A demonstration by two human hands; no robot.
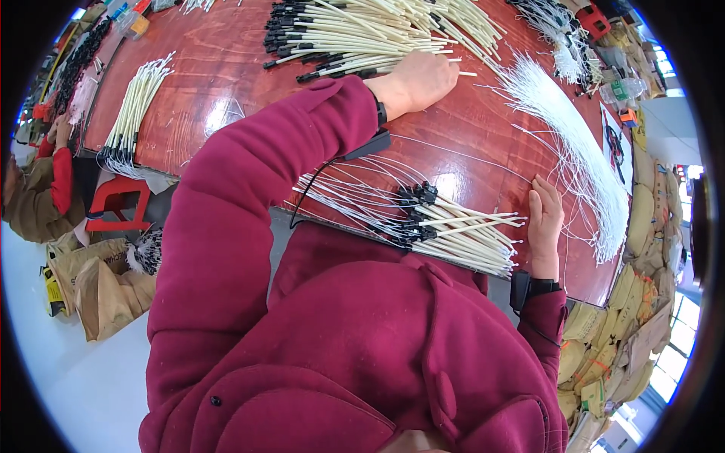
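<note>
Across the far side of the table lies a large pile of cream tubes (355, 34) with black ends. My left hand (423, 80) is closed at its near edge, fingers curled and partly hidden. A tube end (468, 74) sticks out just past the knuckles. On the right, my right hand (545, 219) has its fingers pressed together at one end of a thin white wire (461, 157), which stretches leftward across the table. Beside that hand, a bundle of cream tubes with white wires and black fittings (468, 238) lies along the near edge.
A long bundle of loose white wires (578, 151) spreads over the right of the red table (219, 83). Another tube bundle (136, 106) lies at the left. A red stool (119, 204) and paper bags (106, 294) stand below; stacked sacks (642, 226) line the right.
</note>
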